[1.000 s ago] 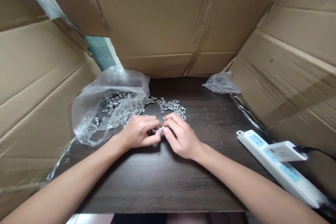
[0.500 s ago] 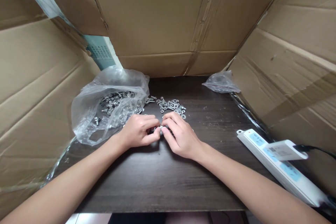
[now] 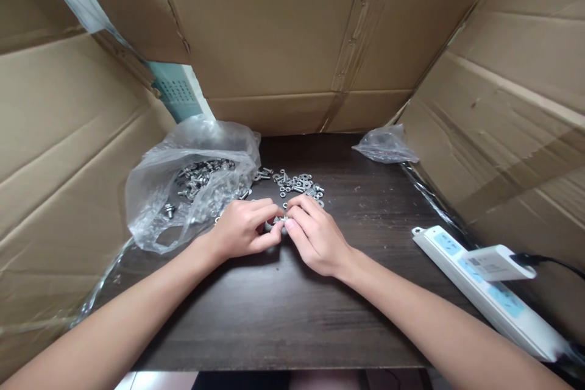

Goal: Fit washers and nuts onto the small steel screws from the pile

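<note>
My left hand (image 3: 247, 225) and my right hand (image 3: 317, 237) meet fingertip to fingertip over the dark table (image 3: 274, 317). Between their pinched thumbs and forefingers is a small metal bolt (image 3: 284, 219), mostly covered by the fingers. Whether a nut or washer sits on it is too small to tell. Just beyond my hands lies a loose pile of bolts, nuts and washers (image 3: 299, 184). To the left, an open clear plastic bag (image 3: 150, 180) lies on its side with many metal bolts (image 3: 201, 177) inside.
Cardboard walls (image 3: 283, 30) enclose the table at the back and both sides. A white power strip (image 3: 484, 292) with a plugged-in adapter (image 3: 498, 262) lies along the right edge. A small clear plastic bag (image 3: 386, 143) rests at the back right.
Both hands have shifted very slightly to the right, and the fingertips have turned a little around the bolt. The pile and the bags stay where they were.
</note>
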Tool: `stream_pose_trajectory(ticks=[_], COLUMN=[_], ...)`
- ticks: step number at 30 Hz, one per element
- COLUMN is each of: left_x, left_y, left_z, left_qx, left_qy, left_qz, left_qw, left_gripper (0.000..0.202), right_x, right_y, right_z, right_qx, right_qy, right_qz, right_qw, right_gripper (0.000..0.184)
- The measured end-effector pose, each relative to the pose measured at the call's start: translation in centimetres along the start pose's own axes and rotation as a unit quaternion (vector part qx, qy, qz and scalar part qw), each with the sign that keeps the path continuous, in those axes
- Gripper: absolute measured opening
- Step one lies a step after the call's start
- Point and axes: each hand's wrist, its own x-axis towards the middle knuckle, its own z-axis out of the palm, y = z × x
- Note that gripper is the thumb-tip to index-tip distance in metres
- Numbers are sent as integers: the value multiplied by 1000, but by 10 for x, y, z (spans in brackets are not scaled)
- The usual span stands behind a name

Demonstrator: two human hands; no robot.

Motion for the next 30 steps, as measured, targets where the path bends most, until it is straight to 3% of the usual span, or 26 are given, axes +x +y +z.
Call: stream_pose_trajectory(ticks=[18,25,30], left_x=[1,1,1], left_y=[0,0,0], left_z=[-1,0,1], left_qx=[1,10,8], left_qy=[-11,-9,-11], left_qz=[-8,-10,-19], left_qw=[1000,1000,1000], left_gripper=[17,15,15], right_x=[0,0,0], right_y=[-1,-1,0], right_z=[0,0,2], right_qx=[25,18,22], right_qy=[10,17,22], right_qz=[4,30,24], right_qw=[1000,999,999], right_gripper=[9,20,16])
